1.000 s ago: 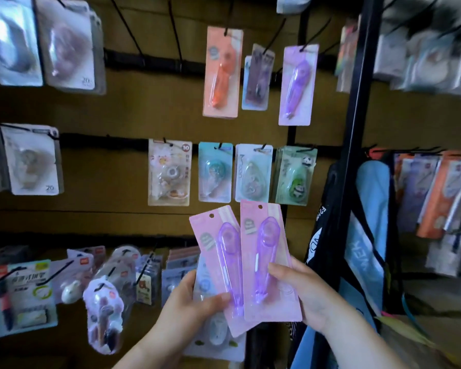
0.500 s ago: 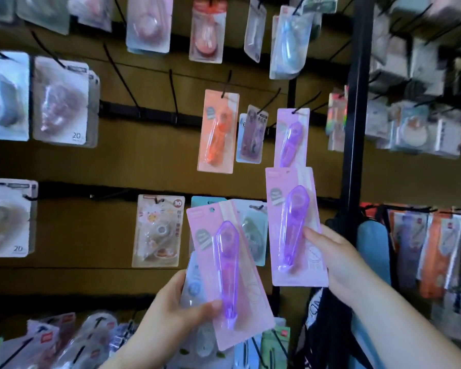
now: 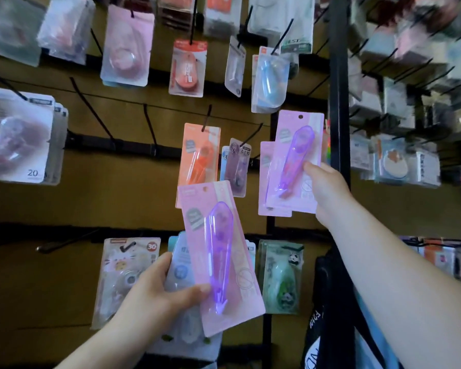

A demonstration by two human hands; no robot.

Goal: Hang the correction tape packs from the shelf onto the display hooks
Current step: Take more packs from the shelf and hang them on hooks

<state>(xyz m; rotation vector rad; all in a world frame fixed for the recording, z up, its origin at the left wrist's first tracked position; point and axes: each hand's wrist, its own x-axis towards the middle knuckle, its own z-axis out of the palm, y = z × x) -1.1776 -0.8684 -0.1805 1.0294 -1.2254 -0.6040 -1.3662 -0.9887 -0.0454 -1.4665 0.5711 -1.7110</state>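
My right hand [image 3: 324, 187] holds a pink card pack with a purple correction tape [image 3: 297, 158] raised against the display, right in front of an identical hung pack [image 3: 265, 179]. The held pack's hang hole is near the top, level with the black hooks. My left hand [image 3: 157, 294] grips a second pink pack with a purple tape [image 3: 220, 254] lower down, tilted left, together with a paler pack [image 3: 180, 270] behind it. An orange pack [image 3: 197, 155] hangs just left of the raised one.
Black hooks [image 3: 95, 113] stick out from the brown board, some bare at middle left. Other tape packs hang all around: a green panda pack [image 3: 282, 278], a cat pack [image 3: 125, 272]. A black upright post [image 3: 338, 102] stands right of my right hand, with a further rack beyond.
My right hand has lifted its purple pack up and away from the left one, to the height of the hung purple pack. The view has tilted upward. My left hand keeps its packs low.
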